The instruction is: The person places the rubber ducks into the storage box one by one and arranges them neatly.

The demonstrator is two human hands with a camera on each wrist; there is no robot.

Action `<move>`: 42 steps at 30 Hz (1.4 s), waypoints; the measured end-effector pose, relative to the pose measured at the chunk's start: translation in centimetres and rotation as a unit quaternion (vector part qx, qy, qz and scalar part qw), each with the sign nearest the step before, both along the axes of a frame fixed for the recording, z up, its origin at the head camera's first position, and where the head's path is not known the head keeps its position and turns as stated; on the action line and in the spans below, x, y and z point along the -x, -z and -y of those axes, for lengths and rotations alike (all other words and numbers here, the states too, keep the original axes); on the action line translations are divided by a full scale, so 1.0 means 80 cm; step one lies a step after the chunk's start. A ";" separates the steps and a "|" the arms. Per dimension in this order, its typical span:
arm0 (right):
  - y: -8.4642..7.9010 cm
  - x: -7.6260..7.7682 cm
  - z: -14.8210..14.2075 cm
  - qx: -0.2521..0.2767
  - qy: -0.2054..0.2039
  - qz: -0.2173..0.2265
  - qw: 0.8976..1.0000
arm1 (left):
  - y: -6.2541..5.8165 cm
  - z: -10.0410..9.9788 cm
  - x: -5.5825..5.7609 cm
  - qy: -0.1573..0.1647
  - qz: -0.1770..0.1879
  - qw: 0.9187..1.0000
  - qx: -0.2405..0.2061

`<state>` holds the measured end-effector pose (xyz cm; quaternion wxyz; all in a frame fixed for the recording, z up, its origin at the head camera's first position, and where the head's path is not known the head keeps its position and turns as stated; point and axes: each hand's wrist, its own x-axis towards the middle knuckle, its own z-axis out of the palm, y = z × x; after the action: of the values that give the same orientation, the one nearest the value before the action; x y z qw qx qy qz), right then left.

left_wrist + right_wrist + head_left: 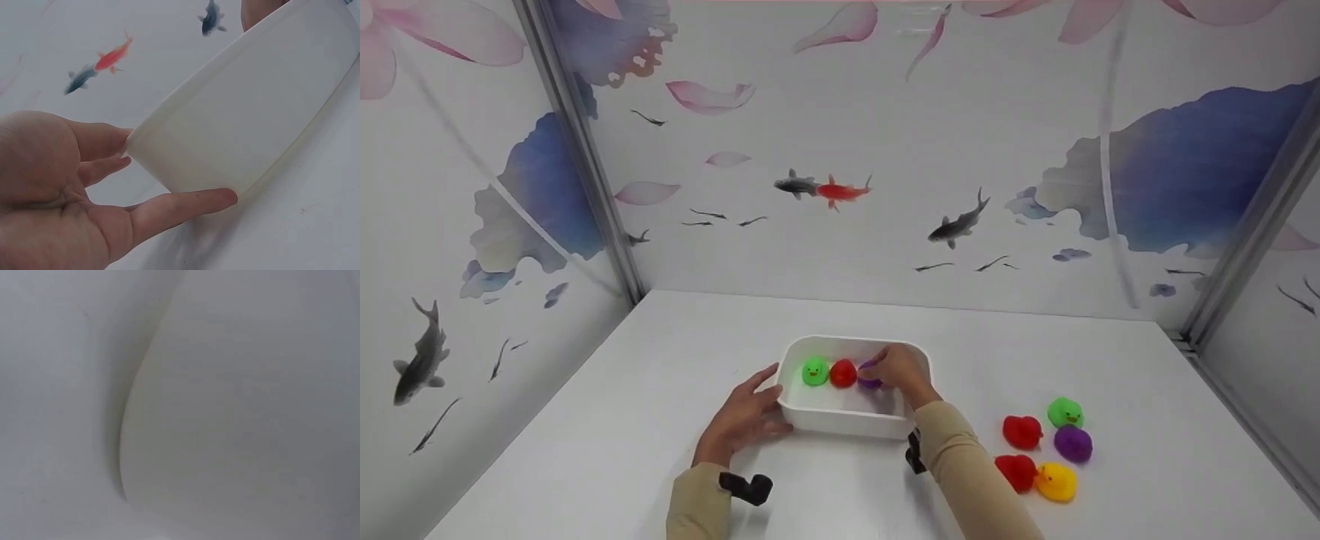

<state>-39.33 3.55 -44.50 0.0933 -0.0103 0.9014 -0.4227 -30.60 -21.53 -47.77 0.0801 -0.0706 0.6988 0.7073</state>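
Observation:
A white rectangular plastic bin (pixel 840 423) stands on the table with a green rubber duck (pixel 815 371) and a red rubber duck (pixel 843 373) side by side in it. Inside its right half, my right hand (pixel 901 369) pinches a purple rubber duck (pixel 870 375), largely covered by the fingers. My left hand (pixel 750 412) is at the bin's left corner. In the left wrist view its fairly straight fingers (pixel 104 140) touch the rim, while the thumb lies along the wall's lower edge. Only the bin's outer wall (pixel 236 410) and the table fill the right wrist view.
Right of the bin lies a loose group of ducks: a green one (pixel 1066 413), a purple one (pixel 1073 444), a yellow one (pixel 1057 482) and two red ones (pixel 1022 433), the nearer partly behind my right sleeve. Printed wall panels (pixel 840 247) enclose the white table (pixel 607 420).

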 end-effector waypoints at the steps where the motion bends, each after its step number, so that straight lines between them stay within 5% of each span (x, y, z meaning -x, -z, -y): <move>1: 0.001 0.000 0.000 -0.003 0.002 -0.001 1.000 | 0.001 0.000 0.000 0.001 0.000 1.000 -0.001; 16: -0.011 -0.005 -0.002 -0.085 -0.022 -0.042 0.995 | -0.005 -0.004 -0.003 0.008 -0.010 1.000 -0.021; 34: -0.053 -0.045 -0.039 0.062 -0.093 -0.070 0.991 | -0.001 0.000 -0.005 0.001 -0.001 1.000 0.003; 42: -0.072 -0.074 -0.088 0.096 -0.078 -0.092 0.988 | -0.001 -0.001 -0.003 0.001 -0.005 1.000 -0.006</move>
<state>-33.39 10.55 -38.73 0.0414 -0.1278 0.8578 -0.4962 -30.40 -21.48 -47.71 0.0779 -0.0658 0.6952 0.7116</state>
